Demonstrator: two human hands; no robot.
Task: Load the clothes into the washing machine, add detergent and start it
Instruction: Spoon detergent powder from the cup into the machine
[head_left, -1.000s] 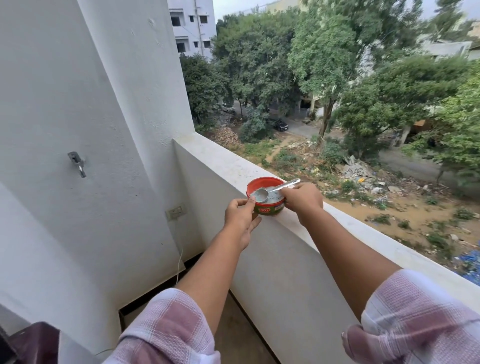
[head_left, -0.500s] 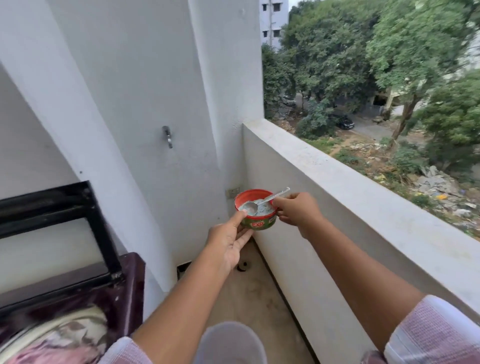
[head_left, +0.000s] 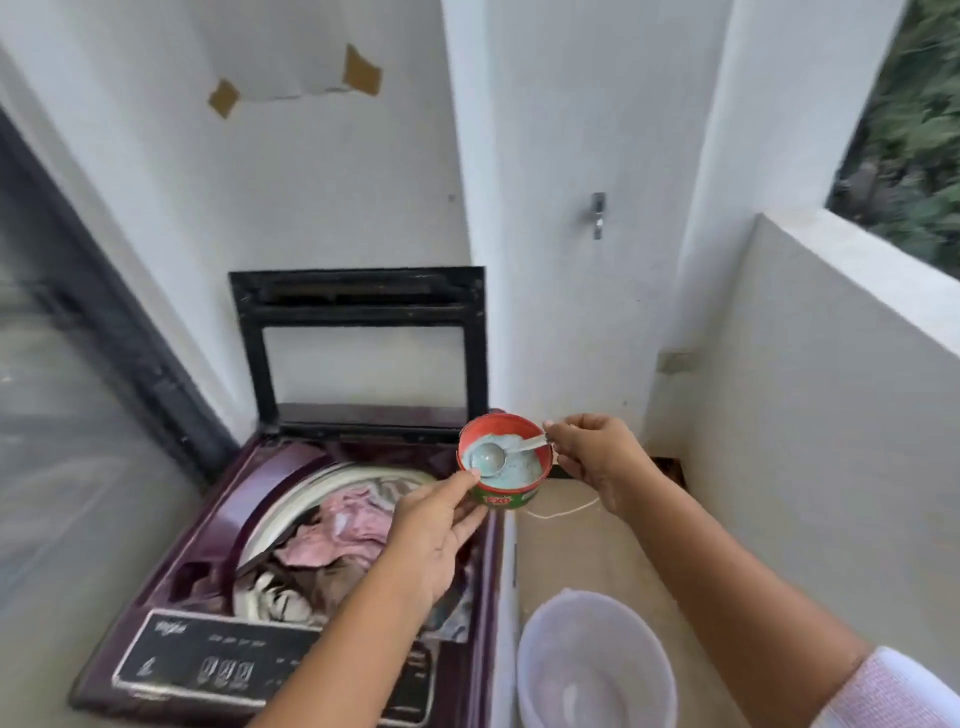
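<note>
Lettering on the control panel (head_left: 208, 660) is smeared, unreadable. The left forearm (head_left: 337, 639) crosses the drum mouth, hiding part of the clothes (head_left: 337, 530) and the panel's right end. Underside of the detergent tub (head_left: 506, 500) is hidden by the left hand (head_left: 431, 525); label only partly legible. Handle tip of the spoon (head_left: 488, 457) is lost in the right hand (head_left: 597, 452) pinch. Bottom edge cuts the bucket (head_left: 623, 639); the corner cuts the right sleeve (head_left: 893, 691). Both glass door (head_left: 67, 415) and trees (head_left: 914, 130) are motion-blurred.

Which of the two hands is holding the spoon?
The right hand pinches the handle of the spoon, whose bowl rests in the powder. The left hand only holds the red detergent tub.
</note>
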